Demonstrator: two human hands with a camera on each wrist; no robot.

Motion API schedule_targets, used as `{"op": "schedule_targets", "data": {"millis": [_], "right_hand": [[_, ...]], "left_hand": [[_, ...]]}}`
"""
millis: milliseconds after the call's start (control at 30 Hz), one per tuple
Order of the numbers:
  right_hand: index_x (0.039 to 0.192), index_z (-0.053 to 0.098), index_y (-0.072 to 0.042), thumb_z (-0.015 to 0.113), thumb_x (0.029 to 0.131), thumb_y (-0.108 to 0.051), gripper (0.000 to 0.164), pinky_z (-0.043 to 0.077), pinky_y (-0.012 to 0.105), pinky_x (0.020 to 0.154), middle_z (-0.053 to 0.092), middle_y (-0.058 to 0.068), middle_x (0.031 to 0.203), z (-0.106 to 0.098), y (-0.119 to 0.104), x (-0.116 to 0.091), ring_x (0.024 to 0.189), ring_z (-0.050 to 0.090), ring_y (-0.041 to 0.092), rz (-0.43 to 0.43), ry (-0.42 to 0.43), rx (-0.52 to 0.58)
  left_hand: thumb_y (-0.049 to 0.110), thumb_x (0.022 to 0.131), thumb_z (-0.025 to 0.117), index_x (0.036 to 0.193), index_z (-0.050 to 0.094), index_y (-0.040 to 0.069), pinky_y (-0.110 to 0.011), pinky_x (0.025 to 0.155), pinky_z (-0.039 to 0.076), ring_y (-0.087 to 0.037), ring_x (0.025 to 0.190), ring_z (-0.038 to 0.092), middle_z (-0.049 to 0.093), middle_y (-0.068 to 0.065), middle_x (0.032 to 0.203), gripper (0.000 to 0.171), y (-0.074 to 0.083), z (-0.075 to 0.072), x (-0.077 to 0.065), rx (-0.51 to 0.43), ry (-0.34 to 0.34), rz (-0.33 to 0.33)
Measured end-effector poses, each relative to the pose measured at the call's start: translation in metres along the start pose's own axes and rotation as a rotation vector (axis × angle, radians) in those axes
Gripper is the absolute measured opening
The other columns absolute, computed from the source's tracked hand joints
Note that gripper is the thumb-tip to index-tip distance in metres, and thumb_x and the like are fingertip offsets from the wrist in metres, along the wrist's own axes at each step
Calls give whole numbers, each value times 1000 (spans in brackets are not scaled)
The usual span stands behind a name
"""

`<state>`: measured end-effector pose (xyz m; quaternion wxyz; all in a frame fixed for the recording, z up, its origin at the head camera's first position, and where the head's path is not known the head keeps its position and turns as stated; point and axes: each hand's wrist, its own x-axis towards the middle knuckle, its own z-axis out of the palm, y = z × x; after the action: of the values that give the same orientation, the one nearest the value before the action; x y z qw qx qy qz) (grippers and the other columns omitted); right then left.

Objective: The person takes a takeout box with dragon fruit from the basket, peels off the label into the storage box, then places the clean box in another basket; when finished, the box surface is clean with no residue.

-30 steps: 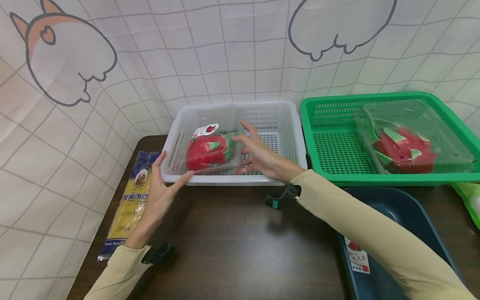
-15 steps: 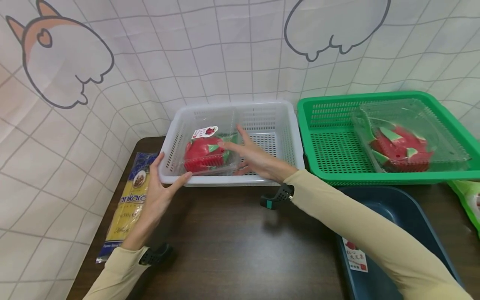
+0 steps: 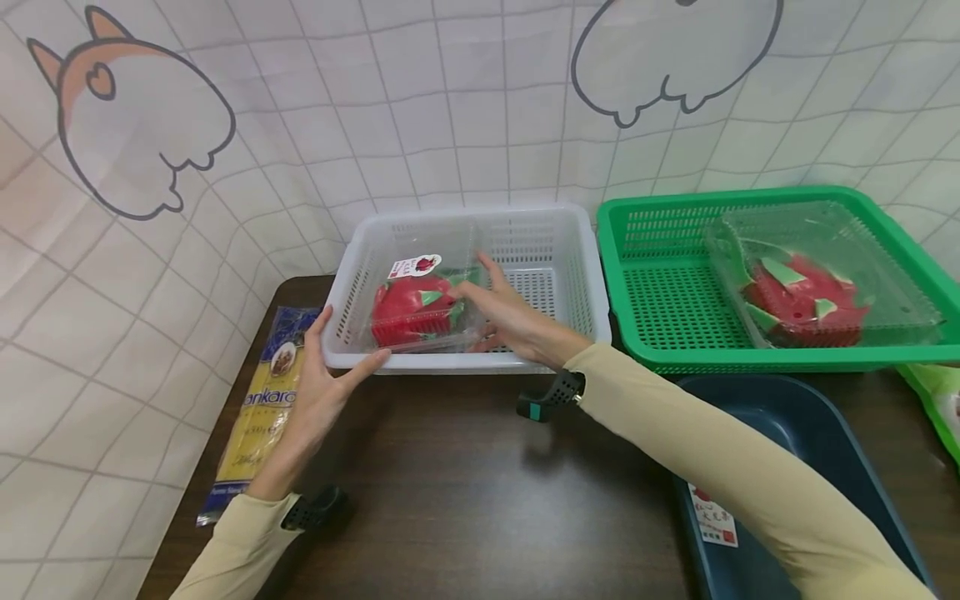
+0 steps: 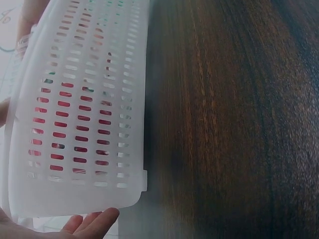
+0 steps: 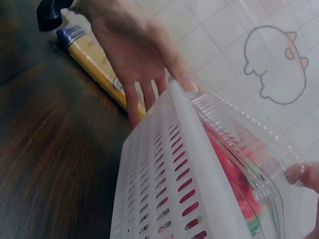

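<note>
A clear plastic clamshell (image 3: 442, 237) with a white label lies in the left part of a white slotted basket (image 3: 450, 364); inside it is a red dragon fruit (image 3: 408, 312) with green tips. My left hand (image 3: 318, 400) grips the basket's near left corner, thumb on the front rim and fingers along the left side. At the clamshell's right end is my right hand (image 3: 517, 321), fingers spread, the thumb reaching over the lid. The right wrist view shows that thumb (image 5: 295, 173) touching the lid's edge. Some right fingertips are hidden behind the clamshell.
To the right stands a green basket (image 3: 652, 360) with another clamshell (image 3: 810, 225) of dragon fruit. In front of it a dark blue tray (image 3: 772, 417) lies under my right sleeve. A yellow pasta packet (image 3: 255, 425) lies at the left table edge, a green bag (image 3: 933, 400) at far right.
My right hand has shifted a little left, bringing its thumb over the clamshell's lid. The left hand stays at the basket's corner.
</note>
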<state>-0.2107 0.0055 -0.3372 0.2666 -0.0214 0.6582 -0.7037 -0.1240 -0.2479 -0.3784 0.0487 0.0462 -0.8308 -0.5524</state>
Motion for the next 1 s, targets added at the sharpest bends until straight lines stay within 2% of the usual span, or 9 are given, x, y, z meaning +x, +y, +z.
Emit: {"op": "schedule_targets", "data": {"millis": [100,233,333,467,633,800,1000], "right_hand": [[168,2,-36,61,98,-24,93,59,61,88,4,16,173,1,1,0,132,43,65,-5,13,39],[168,2,-34,57,99,-20,90,57,65,88,-2,13,174,1,-1,-3,142,31,63,-28,24,109],[169,2,-31,52,100,-20,85,57,67,88,-4,9,174,0,-5,-8,152,18,53,-63,24,141],[169,3,-28,47,102,-22,81,57,67,88,-4,6,174,-4,-16,-16,156,12,43,-129,14,148],[168,8,-30,43,104,-25,74,57,68,87,11,9,171,-12,-33,-33,150,25,43,-191,-4,137],[168,9,-32,43,104,-26,72,55,68,92,20,9,166,-21,-44,-60,141,39,43,-216,-25,89],[168,17,-31,42,104,-29,69,53,63,101,33,15,159,-37,-45,-96,130,54,47,-280,-76,22]], "left_hand": [[27,97,75,168,10,21,-64,125,17,-34,155,23,21,-12,169,96,-1,1,-1,-1,-1,-2],[27,96,75,168,11,21,-65,125,16,-35,156,23,21,-13,169,97,-1,2,0,2,2,-3],[26,96,76,168,11,20,-64,125,19,-35,155,26,23,-14,168,97,-1,3,0,1,3,0],[26,96,76,168,10,21,-62,125,22,-35,152,30,27,-14,166,98,-2,2,1,-10,-1,4],[27,96,76,168,8,22,-60,125,22,-33,150,32,29,-15,164,99,0,0,1,-9,-6,4],[28,96,76,168,9,21,-61,125,22,-34,150,31,29,-16,163,98,1,1,1,12,-1,-6],[15,96,75,168,10,14,-59,125,19,-38,149,30,26,-21,162,97,-2,1,1,-18,5,40]]}}
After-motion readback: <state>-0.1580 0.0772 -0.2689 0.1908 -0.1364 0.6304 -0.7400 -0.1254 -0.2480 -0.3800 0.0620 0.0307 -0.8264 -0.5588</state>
